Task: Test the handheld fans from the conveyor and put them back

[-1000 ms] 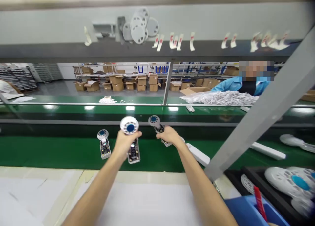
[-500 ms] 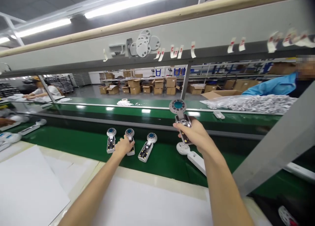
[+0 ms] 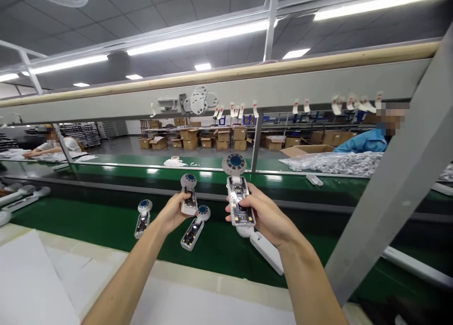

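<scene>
My right hand [image 3: 260, 209] is closed around an opened white handheld device [image 3: 238, 185], its round blue-centred head upward and the circuit board in its handle facing me. A similar, smaller-looking device [image 3: 189, 181] is in my left hand [image 3: 173, 211], the thumb pressed on its board and the head upright. Below and between the hands, one more open device [image 3: 193, 233] lies tilted on the green belt [image 3: 116, 221]. Another open device [image 3: 143, 221] rests to the left of my left hand. Partly hidden under my right hand lies a white-cased device [image 3: 267, 253], closed side up.
A slanted grey post [image 3: 382, 174] stands close on my right. Overhead runs a shelf beam [image 3: 134, 103] with hanging stickers. White paper [image 3: 212, 301] covers the near table. Across the belt, a person in a blue sleeve [image 3: 361, 141] sits behind a heap of white parts [image 3: 347, 163].
My left hand has lifted its device off the belt. My right hand has turned its device so the board faces me and moved it left in view. The view has tilted upward.
</scene>
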Tool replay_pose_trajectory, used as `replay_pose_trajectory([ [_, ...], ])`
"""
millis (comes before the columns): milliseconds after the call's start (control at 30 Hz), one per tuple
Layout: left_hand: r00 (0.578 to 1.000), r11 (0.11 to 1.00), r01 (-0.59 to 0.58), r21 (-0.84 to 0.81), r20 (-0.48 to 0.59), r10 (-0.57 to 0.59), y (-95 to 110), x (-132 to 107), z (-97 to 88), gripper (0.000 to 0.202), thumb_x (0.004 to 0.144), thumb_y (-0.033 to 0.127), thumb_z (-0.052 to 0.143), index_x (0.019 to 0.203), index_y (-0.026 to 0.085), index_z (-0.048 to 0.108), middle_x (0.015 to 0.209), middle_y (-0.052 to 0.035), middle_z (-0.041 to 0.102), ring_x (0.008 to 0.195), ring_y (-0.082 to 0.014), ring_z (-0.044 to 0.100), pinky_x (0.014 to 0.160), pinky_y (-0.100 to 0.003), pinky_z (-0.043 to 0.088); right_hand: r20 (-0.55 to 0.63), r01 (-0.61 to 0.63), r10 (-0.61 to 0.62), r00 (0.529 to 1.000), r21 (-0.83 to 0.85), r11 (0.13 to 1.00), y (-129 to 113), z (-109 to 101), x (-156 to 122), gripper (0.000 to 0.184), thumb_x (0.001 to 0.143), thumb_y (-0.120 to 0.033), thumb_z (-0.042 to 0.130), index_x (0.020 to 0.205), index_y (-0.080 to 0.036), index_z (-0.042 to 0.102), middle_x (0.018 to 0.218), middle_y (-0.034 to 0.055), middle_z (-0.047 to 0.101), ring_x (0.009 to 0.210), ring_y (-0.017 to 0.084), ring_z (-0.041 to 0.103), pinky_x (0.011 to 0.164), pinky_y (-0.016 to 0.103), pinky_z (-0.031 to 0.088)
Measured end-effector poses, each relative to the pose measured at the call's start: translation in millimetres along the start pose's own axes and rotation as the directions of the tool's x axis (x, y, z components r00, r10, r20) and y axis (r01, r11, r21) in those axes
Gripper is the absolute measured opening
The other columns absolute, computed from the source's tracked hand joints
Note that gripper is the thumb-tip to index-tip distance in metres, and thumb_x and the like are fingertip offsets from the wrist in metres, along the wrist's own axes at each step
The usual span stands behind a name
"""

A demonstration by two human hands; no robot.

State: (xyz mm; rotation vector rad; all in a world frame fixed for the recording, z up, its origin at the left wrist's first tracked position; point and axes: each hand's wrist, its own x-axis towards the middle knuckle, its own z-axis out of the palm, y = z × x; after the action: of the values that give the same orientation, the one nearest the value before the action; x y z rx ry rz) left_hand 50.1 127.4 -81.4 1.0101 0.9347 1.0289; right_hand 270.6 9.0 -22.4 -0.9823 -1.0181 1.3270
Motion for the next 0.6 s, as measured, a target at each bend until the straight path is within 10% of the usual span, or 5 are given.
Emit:
replay_pose_trajectory([
  [233,0.934,0.952,-0.233,-0.2,0.227,0.276,26.0,-71.4,41.0,0.047,0.08,0.004,0.06,0.124,0.018,0.05,0.124,-0.0117,0.066,0.102,-0.0279,0.072,0.079,-0.047,0.065,0.048,0.1,-0.096,0.994,-0.093,0.991,1.9,7.5,-4.6,0.062,0.077,-0.017,0.059,0.136,-0.023,0.039,0.085,0.0027,0.072,0.066,0.019,0.07,0.057,0.028,0.056],
  [600,0.813,0.874,-0.421,-0.241,0.326,0.482,38.6,-82.4,27.4,0.056,0.078,0.007,0.064,0.124,0.023,0.037,0.117,-0.0066,0.068,0.088,-0.0276,0.076,0.069,-0.041,0.066,-0.087,0.289,-0.313,0.946,-0.212,0.934,9.5,24.6,-3.0,0.063,0.072,-0.018,0.069,0.13,-0.025,0.044,0.097,0.0027,0.07,0.068,0.019,0.071,0.056,0.032,0.062],
])
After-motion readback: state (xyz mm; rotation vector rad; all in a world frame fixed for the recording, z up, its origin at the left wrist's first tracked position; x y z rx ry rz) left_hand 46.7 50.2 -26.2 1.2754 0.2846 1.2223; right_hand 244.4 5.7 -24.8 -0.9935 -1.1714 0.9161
